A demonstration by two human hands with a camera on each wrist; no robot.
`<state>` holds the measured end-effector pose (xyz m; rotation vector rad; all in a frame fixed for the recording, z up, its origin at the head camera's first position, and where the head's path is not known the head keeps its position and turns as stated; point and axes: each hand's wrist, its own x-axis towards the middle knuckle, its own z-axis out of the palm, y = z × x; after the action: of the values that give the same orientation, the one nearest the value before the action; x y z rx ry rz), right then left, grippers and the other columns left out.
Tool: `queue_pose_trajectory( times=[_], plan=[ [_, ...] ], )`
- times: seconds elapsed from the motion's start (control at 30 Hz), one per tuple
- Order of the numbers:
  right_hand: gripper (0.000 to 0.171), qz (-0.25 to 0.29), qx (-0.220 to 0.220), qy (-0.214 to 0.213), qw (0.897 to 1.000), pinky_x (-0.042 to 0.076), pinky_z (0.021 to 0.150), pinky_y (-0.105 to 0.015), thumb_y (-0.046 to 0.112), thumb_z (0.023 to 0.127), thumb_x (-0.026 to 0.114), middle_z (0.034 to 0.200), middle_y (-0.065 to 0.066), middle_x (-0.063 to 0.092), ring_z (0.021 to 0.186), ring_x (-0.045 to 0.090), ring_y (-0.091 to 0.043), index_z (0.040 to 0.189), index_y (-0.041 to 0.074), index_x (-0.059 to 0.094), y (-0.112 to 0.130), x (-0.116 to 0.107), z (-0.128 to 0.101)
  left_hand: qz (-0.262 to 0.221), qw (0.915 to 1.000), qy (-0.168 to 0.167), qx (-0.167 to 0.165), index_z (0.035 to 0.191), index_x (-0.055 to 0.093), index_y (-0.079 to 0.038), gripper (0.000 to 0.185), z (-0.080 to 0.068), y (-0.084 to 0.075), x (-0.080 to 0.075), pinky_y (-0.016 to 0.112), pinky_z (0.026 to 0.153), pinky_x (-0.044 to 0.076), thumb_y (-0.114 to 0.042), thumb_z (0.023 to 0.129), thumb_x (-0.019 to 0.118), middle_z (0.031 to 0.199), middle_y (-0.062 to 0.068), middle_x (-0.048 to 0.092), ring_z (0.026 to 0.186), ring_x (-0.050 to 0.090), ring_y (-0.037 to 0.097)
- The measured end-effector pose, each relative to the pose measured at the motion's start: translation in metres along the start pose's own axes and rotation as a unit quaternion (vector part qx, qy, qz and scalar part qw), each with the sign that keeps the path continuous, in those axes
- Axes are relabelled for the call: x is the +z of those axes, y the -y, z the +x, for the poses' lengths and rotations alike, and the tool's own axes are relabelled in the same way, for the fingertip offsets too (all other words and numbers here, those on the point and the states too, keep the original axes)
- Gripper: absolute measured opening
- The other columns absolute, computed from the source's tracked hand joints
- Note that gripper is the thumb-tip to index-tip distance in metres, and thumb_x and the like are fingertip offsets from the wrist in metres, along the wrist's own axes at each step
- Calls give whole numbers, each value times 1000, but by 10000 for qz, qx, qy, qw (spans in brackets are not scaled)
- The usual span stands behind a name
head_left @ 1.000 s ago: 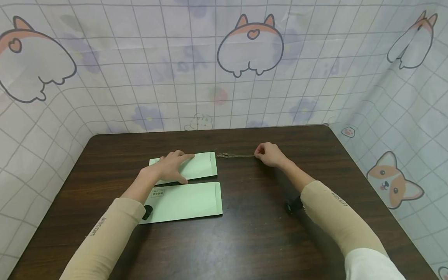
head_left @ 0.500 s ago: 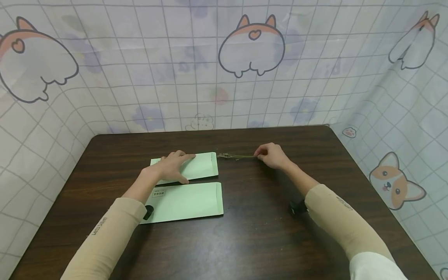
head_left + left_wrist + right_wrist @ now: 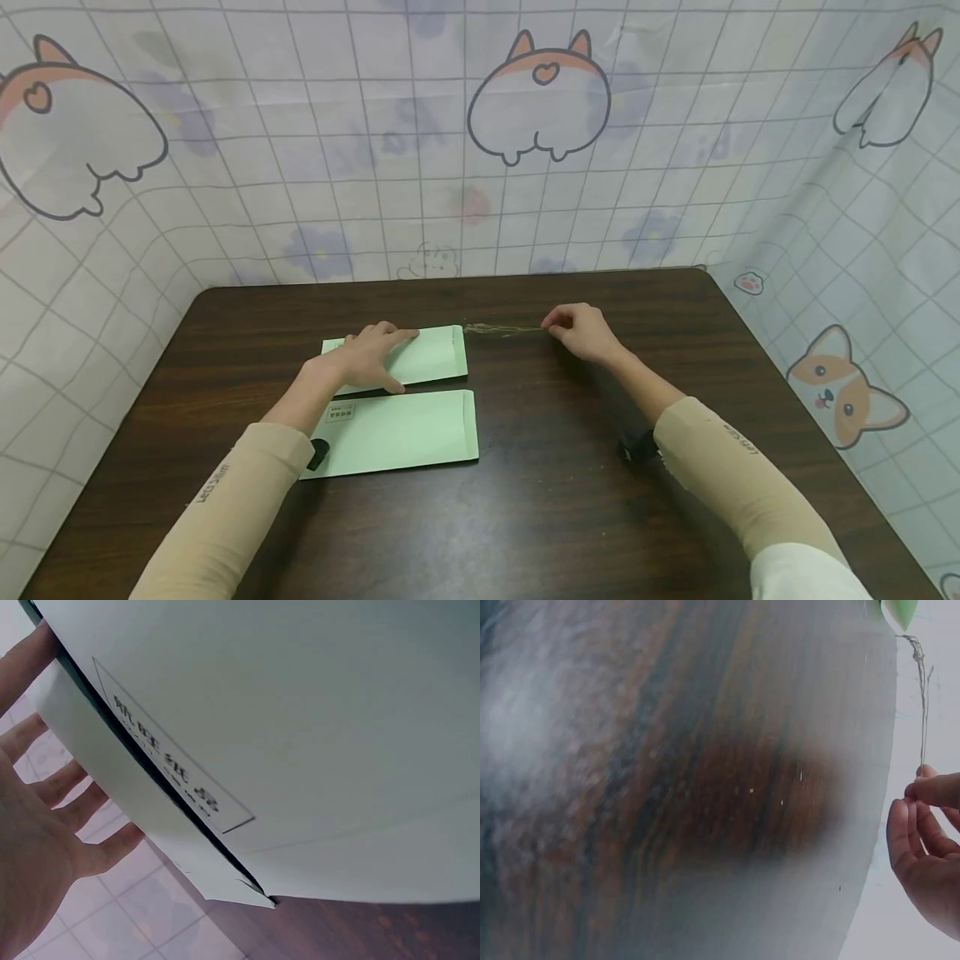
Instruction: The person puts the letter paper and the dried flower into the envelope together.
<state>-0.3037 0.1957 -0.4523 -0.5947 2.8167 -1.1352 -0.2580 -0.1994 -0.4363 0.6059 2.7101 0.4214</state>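
a thin dried sprig (image 3: 504, 330) lies stretched between the two hands, its stem end at the right hand (image 3: 581, 332) and its tufted tip just beside the open end of the far envelope (image 3: 427, 357), which sits under the left hand (image 3: 365, 358). the right hand has its fingers curled and pinches the stem between thumb and fingertips (image 3: 930, 787); in the right wrist view the sprig (image 3: 922, 705) runs straight away from that pinch toward a pale green corner. the left hand lies flat with fingers spread and straight, pressing the far envelope onto the dark wooden tabletop (image 3: 570, 500). a second pale green envelope (image 3: 397, 432) lies just nearer the person than the left hand, parallel to the first, with a small printed box near its left end. the sprig is wiry, straw-coloured, with a small knotted cluster at its tip.
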Motion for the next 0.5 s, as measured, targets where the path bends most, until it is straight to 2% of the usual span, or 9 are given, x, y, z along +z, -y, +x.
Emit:
queue_pose_trajectory(
  times=[0.3,0.5],
  plan=[
    [16,66,163,-260,9995,51,88,-49,4,102,61,112,-16,71,103,64,-33,111,1,75,2,-7,-1,-8,10000,-2,1,163,32,-16,97,-1,0,-1,78,107,20,-34,84,87,156,23,33,144,30,46],
    [16,73,243,-229,9994,51,84,-47,4,102,62,110,-15,70,99,63,-32,111,0,75,3,-10,-2,0,10000,6,-9,163,32,-16,97,-1,-1,-1,78,107,20,-33,85,87,156,23,33,144,30,46]
  ],
)
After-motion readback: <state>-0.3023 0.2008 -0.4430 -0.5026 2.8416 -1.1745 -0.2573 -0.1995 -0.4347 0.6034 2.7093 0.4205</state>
